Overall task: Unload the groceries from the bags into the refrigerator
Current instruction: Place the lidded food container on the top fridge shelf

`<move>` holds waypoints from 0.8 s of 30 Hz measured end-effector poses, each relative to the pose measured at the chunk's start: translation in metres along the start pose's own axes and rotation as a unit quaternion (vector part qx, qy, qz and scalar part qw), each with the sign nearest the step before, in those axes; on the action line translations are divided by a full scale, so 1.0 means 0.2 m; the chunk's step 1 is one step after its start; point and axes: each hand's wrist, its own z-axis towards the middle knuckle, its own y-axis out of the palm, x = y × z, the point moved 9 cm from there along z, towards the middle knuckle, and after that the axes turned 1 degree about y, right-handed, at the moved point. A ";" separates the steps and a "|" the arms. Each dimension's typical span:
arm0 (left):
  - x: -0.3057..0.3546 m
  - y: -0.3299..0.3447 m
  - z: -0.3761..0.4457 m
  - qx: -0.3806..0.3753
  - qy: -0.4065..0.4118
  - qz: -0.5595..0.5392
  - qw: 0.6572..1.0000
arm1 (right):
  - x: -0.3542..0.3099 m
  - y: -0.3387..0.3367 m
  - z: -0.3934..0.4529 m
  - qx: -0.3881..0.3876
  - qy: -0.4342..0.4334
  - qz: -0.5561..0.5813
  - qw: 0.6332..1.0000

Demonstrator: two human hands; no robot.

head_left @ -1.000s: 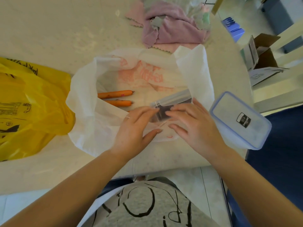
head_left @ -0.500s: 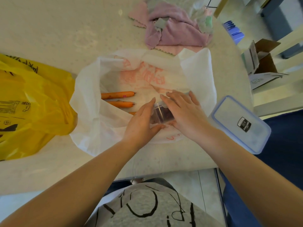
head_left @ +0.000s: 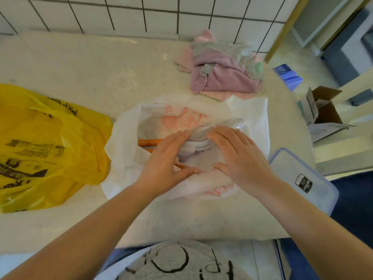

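A white plastic bag [head_left: 125, 138] with pink print lies open on the counter. Both hands reach into it. My left hand [head_left: 167, 158] and my right hand [head_left: 240, 156] grip the two sides of a clear plastic container [head_left: 196, 150] with something dark inside, blurred by motion. Orange carrots [head_left: 149, 142] lie in the bag just left of my left hand, partly hidden by it. A yellow plastic bag [head_left: 46, 146] lies crumpled at the left.
A clear lidded box with a blue rim [head_left: 302, 178] sits at the counter's right edge. Pink and grey cloths [head_left: 224, 77] are piled behind the white bag. An open cardboard box [head_left: 323, 106] stands on the floor at right. Tiled wall [head_left: 141, 13] behind the counter.
The view has tilted up, showing the tiled wall. Both hands have closed in round the clear container and it now looks raised inside the bag.
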 end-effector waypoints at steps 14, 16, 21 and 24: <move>-0.11 -0.27 -0.16 0.108 -0.378 -0.626 0.673 | -0.24 -0.21 0.22 0.141 -0.189 0.087 0.968; -0.11 -0.31 -0.21 0.094 -0.379 -0.661 0.641 | -0.31 -0.22 0.23 0.157 -0.207 0.083 0.962; -0.16 -0.48 -0.40 0.124 -0.364 -0.690 0.613 | -0.50 -0.19 0.31 0.128 -0.179 0.072 0.973; -0.21 -0.63 -0.59 0.175 -0.334 -0.687 0.621 | -0.65 -0.11 0.37 0.063 -0.091 0.141 0.984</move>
